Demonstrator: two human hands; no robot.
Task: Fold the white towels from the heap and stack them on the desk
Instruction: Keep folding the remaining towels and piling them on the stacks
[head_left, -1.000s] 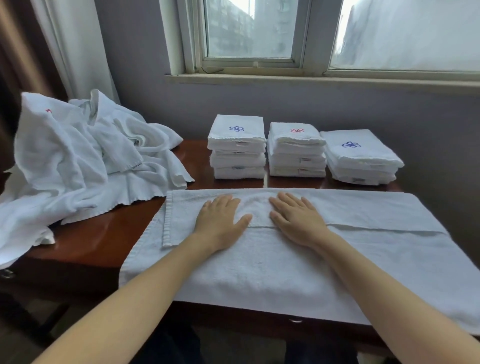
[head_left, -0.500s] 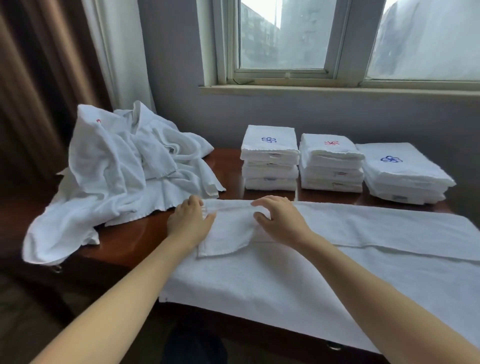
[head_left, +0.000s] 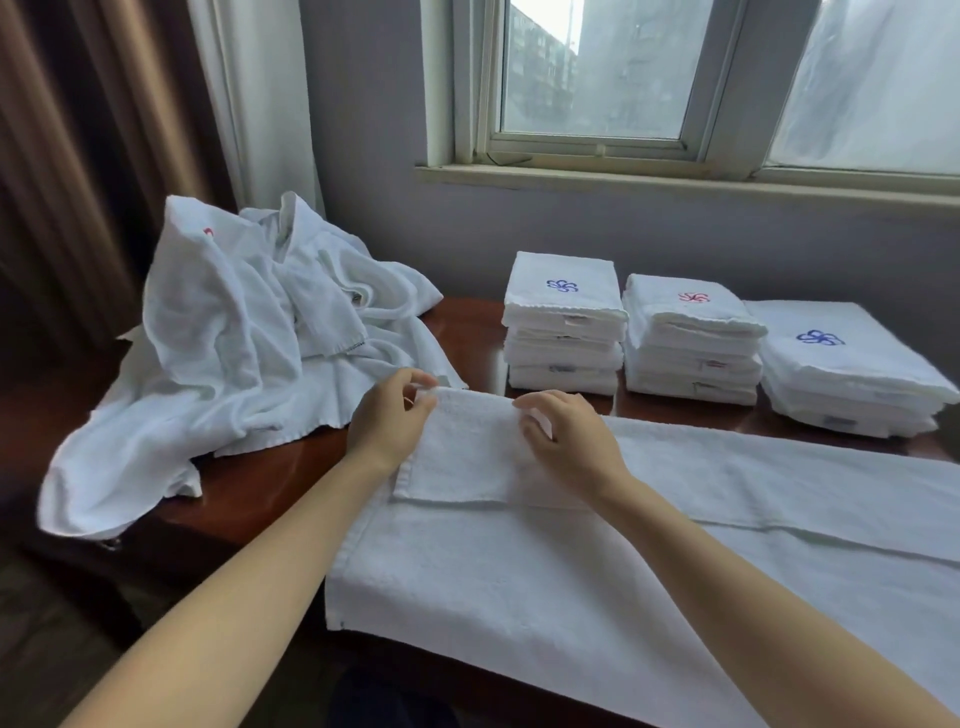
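Heap: lay on desk, left end.
Stacks: stood in a row at back, right of heap.
Spread towel: lay before stacks, overhanging near edge.

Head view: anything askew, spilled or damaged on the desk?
Nothing spilled or damaged. The right stack sits skewed beside the squarer left stack and middle stack, though the wide lens may exaggerate it. The heap droops over the desk's left edge.

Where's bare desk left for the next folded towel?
Bare brown wooden desk shows between the crumpled white towel heap and the leftmost folded-towel stack, and front-left between heap and spread white towel. Crowded: back row, middle stack and right stack packed close.
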